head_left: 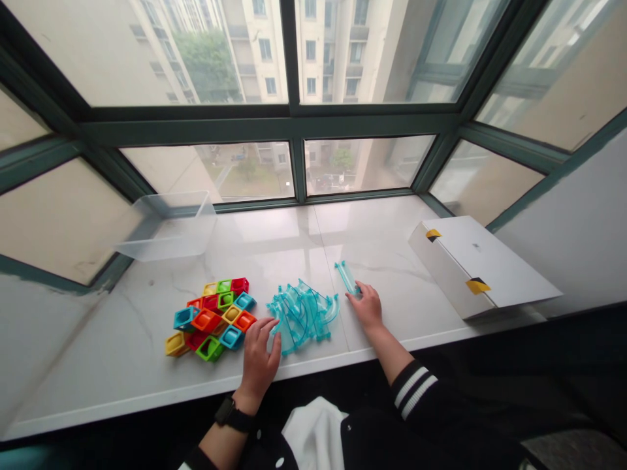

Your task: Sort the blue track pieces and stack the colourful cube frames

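My right hand (366, 305) pinches the near end of a straight, clear blue track piece (347, 277), which points away from me on the sill. To its left lies a tangled heap of clear blue track pieces (304, 316), some curved and some straight. My left hand (261, 356) is at the heap's left edge, thumb and fingers apart with nothing visible between them; whether the fingertips touch the heap I cannot tell. Left of that hand sits a pile of coloured hollow blocks (206, 320) in red, orange, yellow, green and blue.
Everything rests on a white marble windowsill (386, 241) with its front edge close to me. A clear plastic bin (171, 243) stands at the back left. A white box (482, 261) with yellow-and-black tabs is at the right. Green window frames (274, 130) close off the back.
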Tool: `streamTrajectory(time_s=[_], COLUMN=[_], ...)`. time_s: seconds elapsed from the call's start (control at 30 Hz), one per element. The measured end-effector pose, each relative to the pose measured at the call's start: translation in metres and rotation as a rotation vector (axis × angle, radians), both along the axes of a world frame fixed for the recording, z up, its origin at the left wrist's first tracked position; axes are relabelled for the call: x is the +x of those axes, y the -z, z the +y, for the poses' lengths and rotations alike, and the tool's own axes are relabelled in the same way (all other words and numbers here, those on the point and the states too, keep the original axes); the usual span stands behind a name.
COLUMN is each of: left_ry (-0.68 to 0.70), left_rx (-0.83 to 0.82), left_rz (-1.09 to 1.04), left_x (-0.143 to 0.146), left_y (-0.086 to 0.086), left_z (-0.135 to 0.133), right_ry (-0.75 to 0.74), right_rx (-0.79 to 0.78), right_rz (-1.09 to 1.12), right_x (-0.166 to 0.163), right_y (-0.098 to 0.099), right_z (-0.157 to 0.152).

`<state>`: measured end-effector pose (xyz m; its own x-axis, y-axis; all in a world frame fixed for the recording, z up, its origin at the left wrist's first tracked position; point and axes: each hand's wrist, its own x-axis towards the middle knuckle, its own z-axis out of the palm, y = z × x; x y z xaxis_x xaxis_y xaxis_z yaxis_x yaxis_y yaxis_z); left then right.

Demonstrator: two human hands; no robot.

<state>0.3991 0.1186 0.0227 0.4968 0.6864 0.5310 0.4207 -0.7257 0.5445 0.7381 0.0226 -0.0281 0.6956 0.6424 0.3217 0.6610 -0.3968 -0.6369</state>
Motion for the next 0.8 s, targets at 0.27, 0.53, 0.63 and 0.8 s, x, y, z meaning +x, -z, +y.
streamTrajectory(time_s=[0.27,0.53,0.63,0.8], left_ry=[-0.027,-0.046,-0.056,-0.029], left_rx=[0.034,0.010,0.003,-0.001], left_rz=[0.016,0.067,0.074,0.097], left_x=[-0.001,0.000,0.000,0.000], left_y=[0.019,0.025,0.027,0.026], left_z=[0.002,0.005,0.005,0.003], right_ry=[0.047,-0.001,-0.012,-0.026], right_rx=[-0.196,-0.268,-0.261,-0.266], right_rz=[-0.096,-0.151,-0.171,-0.182], right_x=[-0.010,-0.010,-0.010,-0.011], right_y=[0.000,-0.008,-0.009,-0.010], right_z=[0.014,0.023,0.025,0.024])
